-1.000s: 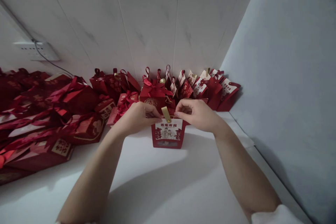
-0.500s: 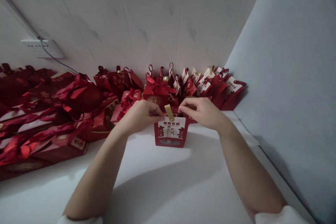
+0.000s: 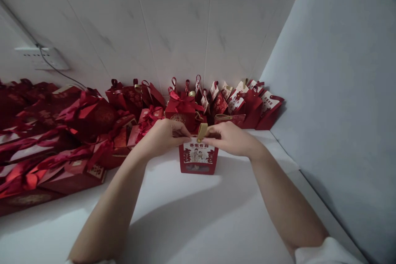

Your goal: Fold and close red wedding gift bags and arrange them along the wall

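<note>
A small red gift box (image 3: 198,157) with a white printed front panel stands upright on the white tabletop (image 3: 185,210). From its top edge rises a gold strap (image 3: 202,131), fixed by a round stud. My left hand (image 3: 168,135) pinches the box's top left corner between thumb and fingers. At the top right, close beside the strap, my right hand (image 3: 230,138) grips the edge in the same way. The fingertips behind the box are partly hidden.
Red boxes with ribbons (image 3: 62,132) crowd the left side. Behind my hands stand a bow-tied red box (image 3: 181,109) and several red and white gift boxes (image 3: 250,101) along the tiled wall. A socket strip (image 3: 43,57) with a cable hangs at left; a pale wall (image 3: 340,90) rises at right.
My right hand has come in from beside the box and closed on its top right edge. The strap now leans to the right. The whole view has shifted slightly.
</note>
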`<state>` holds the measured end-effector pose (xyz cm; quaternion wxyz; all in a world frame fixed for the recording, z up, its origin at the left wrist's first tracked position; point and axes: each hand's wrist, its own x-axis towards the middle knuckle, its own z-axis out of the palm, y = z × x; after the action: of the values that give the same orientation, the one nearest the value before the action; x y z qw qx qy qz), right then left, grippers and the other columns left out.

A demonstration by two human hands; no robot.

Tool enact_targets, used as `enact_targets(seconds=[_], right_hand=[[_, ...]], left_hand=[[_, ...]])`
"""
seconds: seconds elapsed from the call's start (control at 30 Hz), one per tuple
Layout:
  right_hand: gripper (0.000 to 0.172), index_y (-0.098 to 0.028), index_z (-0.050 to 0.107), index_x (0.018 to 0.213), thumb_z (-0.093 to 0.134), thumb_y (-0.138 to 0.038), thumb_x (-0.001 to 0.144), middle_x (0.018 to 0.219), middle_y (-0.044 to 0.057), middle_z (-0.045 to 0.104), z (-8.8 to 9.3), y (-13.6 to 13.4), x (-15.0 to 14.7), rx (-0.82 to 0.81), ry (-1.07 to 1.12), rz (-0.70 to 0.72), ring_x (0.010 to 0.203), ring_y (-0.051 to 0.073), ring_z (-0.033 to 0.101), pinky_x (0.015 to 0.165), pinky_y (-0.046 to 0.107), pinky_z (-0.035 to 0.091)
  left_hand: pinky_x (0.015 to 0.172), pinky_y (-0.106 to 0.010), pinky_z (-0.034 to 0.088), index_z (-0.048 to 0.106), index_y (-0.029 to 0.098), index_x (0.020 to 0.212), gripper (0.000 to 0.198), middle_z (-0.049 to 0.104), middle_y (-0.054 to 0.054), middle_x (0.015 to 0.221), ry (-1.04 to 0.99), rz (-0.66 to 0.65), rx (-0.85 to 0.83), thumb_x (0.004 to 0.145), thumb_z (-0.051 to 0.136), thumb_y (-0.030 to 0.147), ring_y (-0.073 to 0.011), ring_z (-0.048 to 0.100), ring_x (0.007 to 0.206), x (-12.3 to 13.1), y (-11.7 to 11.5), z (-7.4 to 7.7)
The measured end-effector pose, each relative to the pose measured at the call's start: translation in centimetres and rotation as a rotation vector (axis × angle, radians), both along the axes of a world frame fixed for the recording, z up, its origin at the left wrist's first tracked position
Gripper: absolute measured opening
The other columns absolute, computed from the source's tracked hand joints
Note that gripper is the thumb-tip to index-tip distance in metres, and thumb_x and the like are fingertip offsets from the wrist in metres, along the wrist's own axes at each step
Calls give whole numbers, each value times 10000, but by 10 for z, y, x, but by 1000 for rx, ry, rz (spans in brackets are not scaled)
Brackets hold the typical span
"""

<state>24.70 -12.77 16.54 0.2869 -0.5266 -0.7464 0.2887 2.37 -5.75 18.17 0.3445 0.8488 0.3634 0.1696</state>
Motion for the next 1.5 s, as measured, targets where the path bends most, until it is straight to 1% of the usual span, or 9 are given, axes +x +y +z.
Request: enact_targets(seconds=[0.17, 0.4, 0.57, 0.7, 0.83, 0.93, 1.13, 1.3, 1.5], right_hand=[[236, -214, 732, 832, 577, -370, 917, 726, 4, 691, 4, -1, 0, 137, -34, -162, 637, 145, 565, 601, 280, 374], [305, -227, 683, 862, 644, -529, 858, 702, -18, 668, -3, 14, 31, 236, 799, -415, 654, 174, 641, 619, 292, 500], [241, -245, 676, 879, 723, -470, 805, 771, 1, 713, 2, 19, 37, 293, 1156, -438, 754, 210, 702, 705, 348, 565], [293, -239, 682, 886, 720, -513, 790, 768, 6, 713, 1, 18, 38, 232, 1083, -435, 730, 211, 694, 676, 347, 565], [352, -224, 689, 836, 697, -573, 800, 657, -21, 638, -4, 16, 46, 263, 786, -482, 614, 174, 610, 585, 294, 497], [348, -221, 669, 781, 645, -561, 853, 619, -32, 573, -4, 14, 46, 348, 614, -518, 582, 145, 542, 564, 270, 439], [288, -235, 655, 823, 670, -521, 854, 732, -24, 612, 1, 13, 32, 478, 716, -491, 715, 149, 597, 687, 279, 488], [481, -286, 612, 1185, 597, -636, 855, 1023, 28, 719, 10, 4, 23, 207, 1005, -229, 1007, 245, 687, 822, 379, 572], [396, -322, 685, 1173, 530, -579, 914, 1163, 0, 724, 9, -2, 13, -77, 987, -25, 1132, 247, 661, 953, 432, 562]], left_hand=[[958, -372, 529, 574, 154, 1202, 453, 684, -110, 1167, -286, -18, -102, 815, 722, 336, -221, 654, 1091, 2, 0, -2], [942, -329, 512, 504, 241, 1380, 591, 542, -101, 1427, -257, -67, -330, 895, 567, 573, -283, 563, 1240, -9, -14, 19], [903, -357, 527, 604, 233, 1322, 686, 686, -109, 1231, -315, -171, -581, 884, 420, 727, -280, 639, 1125, -8, -15, 7], [865, -389, 546, 578, 234, 1354, 687, 666, -121, 1269, -418, -188, -774, 912, 366, 714, -301, 620, 1162, 7, -19, 0], [766, -336, 555, 493, 243, 1429, 785, 584, -142, 1384, -313, -142, -675, 875, 333, 776, -321, 609, 1167, 6, -22, 6], [739, -319, 560, 351, 308, 1507, 809, 552, -132, 1417, -145, -187, -596, 821, 630, 635, -322, 594, 1191, 0, -25, 11], [981, -402, 522, 492, 259, 1403, 677, 595, -114, 1382, -282, -105, -725, 797, 765, 383, -296, 605, 1215, 6, -27, 8], [862, -318, 589, 621, 200, 1283, 547, 698, -112, 1231, -506, 41, -840, 818, 713, 474, -275, 685, 1082, 9, -22, 6], [853, -325, 606, 638, 196, 1254, 536, 732, -96, 1151, -660, -49, -733, 805, 713, 479, -291, 703, 1045, 3, -24, 7]])
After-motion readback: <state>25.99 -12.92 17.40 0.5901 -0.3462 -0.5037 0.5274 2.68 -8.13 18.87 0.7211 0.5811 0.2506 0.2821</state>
